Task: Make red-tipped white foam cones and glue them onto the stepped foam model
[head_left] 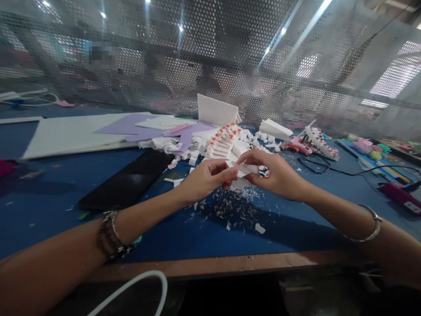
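A small white piece of paper or thin foam (242, 169) is held between my two hands above the blue table. My left hand (210, 177) pinches its left end between thumb and fingers. The fingers of my right hand (271, 171) are closed on its right end. Just beyond my hands stands a white piece with rows of red tips (225, 140), partly hidden by them. White scraps (194, 147) lie heaped around it, and fine white shavings (240, 202) are scattered on the table below my hands.
A black slab (128, 180) lies at left, before white and purple sheets (125, 127). A white board (217, 109) stands at the back. A pink glue gun (299, 145) with a black cord lies right. Pom-poms (365, 147) sit farther right. A mesh screen (184, 83) closes the back.
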The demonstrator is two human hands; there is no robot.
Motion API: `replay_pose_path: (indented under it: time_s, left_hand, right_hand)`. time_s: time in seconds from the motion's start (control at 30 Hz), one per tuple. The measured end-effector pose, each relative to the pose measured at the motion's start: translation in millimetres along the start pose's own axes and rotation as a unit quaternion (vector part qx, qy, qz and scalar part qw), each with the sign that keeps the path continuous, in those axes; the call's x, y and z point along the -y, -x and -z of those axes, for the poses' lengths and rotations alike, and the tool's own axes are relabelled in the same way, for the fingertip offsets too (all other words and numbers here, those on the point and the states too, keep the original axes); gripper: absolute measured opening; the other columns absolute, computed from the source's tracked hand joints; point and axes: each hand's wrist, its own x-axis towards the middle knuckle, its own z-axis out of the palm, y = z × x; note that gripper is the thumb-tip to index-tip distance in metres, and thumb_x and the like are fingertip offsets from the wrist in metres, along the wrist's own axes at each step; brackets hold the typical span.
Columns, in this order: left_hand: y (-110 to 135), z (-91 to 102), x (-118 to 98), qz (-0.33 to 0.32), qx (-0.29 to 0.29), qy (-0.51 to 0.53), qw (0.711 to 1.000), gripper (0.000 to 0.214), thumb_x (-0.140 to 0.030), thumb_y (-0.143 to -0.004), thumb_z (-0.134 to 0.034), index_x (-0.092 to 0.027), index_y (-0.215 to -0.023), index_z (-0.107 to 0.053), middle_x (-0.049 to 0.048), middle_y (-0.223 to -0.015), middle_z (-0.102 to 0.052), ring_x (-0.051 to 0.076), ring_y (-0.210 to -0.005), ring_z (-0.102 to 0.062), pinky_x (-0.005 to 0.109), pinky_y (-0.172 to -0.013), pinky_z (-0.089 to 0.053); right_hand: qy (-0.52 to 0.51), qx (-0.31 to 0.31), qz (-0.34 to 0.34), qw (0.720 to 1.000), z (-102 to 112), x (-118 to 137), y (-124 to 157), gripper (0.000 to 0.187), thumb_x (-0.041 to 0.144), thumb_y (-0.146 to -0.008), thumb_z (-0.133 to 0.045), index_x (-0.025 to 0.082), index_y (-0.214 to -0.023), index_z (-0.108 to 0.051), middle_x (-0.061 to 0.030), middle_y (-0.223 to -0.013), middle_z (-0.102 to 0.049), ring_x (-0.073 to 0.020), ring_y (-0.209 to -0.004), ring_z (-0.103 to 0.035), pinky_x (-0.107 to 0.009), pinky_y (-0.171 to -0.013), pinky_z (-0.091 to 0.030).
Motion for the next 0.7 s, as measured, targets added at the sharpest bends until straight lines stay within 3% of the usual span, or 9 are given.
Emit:
replay_pose_path:
  time_s: [0.17,0.27,0.37,0.43,0.57,0.7]
  left_hand:
    - [0,-7.3,4,-0.030,-0.061,-0.013,0.998,0.037,-0.042,-0.072,-0.057,-0.016,-0.097,-0.050,0.0063,-0.090,-0.057,0.017,-0.082,-0.056,0.027,-0.068,-0.048]
    - [0,-10.9,7,-0.029,-0.036,-0.004,0.999,0.046,-0.039,-0.071,-0.061,-0.016,-0.107,-0.044,0.0092,-0.100,-0.058,0.019,-0.091,-0.056,0.029,-0.075,-0.048]
    - [-1,-10.3,9,-0.009,-0.003,-0.028,1.000,0.028,-0.040,-0.075,-0.055,-0.017,-0.090,-0.054,0.0052,-0.086,-0.062,0.017,-0.080,-0.058,0.027,-0.071,-0.047]
    - [-1,-7.7,8,0.010,-0.010,-0.057,0.998,0.024,-0.040,-0.079,-0.050,-0.016,-0.078,-0.056,0.0030,-0.076,-0.061,0.015,-0.072,-0.056,0.026,-0.067,-0.045]
    - [-2,-3.4,6,0.017,-0.022,-0.082,0.996,0.026,-0.040,-0.080,-0.047,-0.016,-0.079,-0.056,0.0012,-0.073,-0.058,0.013,-0.068,-0.053,0.023,-0.063,-0.042]
    - [-1,-4.2,1,-0.001,-0.019,-0.108,0.994,0.025,-0.038,-0.083,-0.041,-0.016,-0.078,-0.052,-0.0003,-0.072,-0.053,0.012,-0.068,-0.050,0.022,-0.065,-0.040]
  right_hand:
    - [-0.131,-0.034,-0.055,0.989,-4,3,0,0.008,0.015,-0.076,-0.047,0.018,-0.083,-0.044,0.0021,-0.071,-0.048,-0.0067,-0.059,-0.042,-0.021,-0.054,-0.036]
    - [-0.223,-0.021,-0.080,0.971,-5,5,-1,0.004,0.020,-0.079,-0.044,0.019,-0.079,-0.041,0.0032,-0.066,-0.042,-0.0067,-0.055,-0.038,-0.021,-0.050,-0.032]
    - [-0.280,-0.033,-0.088,0.955,-2,3,-2,0.006,0.024,-0.081,-0.044,0.019,-0.082,-0.043,0.0019,-0.071,-0.045,-0.0073,-0.059,-0.042,-0.021,-0.053,-0.035]
    - [-0.294,-0.094,-0.095,0.947,3,-1,-3,0.006,0.023,-0.080,-0.044,0.019,-0.084,-0.044,0.0010,-0.076,-0.048,-0.0076,-0.064,-0.045,-0.021,-0.057,-0.038]
    - [-0.295,-0.249,-0.107,0.916,16,-15,-3,0.006,0.019,-0.078,-0.045,0.020,-0.084,-0.045,0.0008,-0.080,-0.050,-0.0079,-0.072,-0.050,-0.021,-0.065,-0.042]
    - [-0.334,-0.289,-0.139,0.886,26,-27,4,0.016,0.013,-0.072,-0.053,0.020,-0.082,-0.044,0.0047,-0.068,-0.049,-0.0041,-0.055,-0.046,-0.017,-0.054,-0.040]
